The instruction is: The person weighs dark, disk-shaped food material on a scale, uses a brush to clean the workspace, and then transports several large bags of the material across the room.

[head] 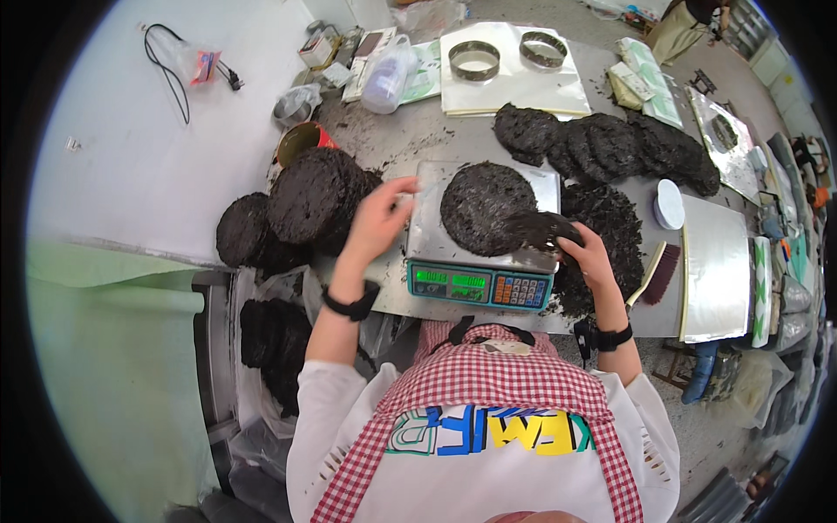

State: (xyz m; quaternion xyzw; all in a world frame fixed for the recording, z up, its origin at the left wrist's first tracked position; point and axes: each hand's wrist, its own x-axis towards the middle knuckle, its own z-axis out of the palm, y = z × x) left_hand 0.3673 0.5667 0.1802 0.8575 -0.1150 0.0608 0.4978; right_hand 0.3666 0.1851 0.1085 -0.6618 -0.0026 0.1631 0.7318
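Note:
A digital weighing scale (424, 189) with a metal platform and lit green displays stands in front of me. On its platform lies a round, flat cake of dark, dried, seaweed-like material (484, 202). My right hand (586, 253) grips a loose dark clump (536, 229) that overlaps the cake's lower right edge; whether the two touch, I cannot tell. My left hand (381, 219) is at the platform's left edge, empty, its fingers apart and slightly blurred. Beside the scale on the right, a heap of loose dark shreds (608, 229) spreads partly behind my right hand.
Stacked dark cakes (314, 196) stand left; more overlap in a row (601, 147) behind the scale. Two metal rings (474, 60) (543, 49) rest on white sheets (510, 91). A brush (660, 274), white bowl (668, 204) and sheet stack (716, 268) lie right. A person (683, 29) stands beyond.

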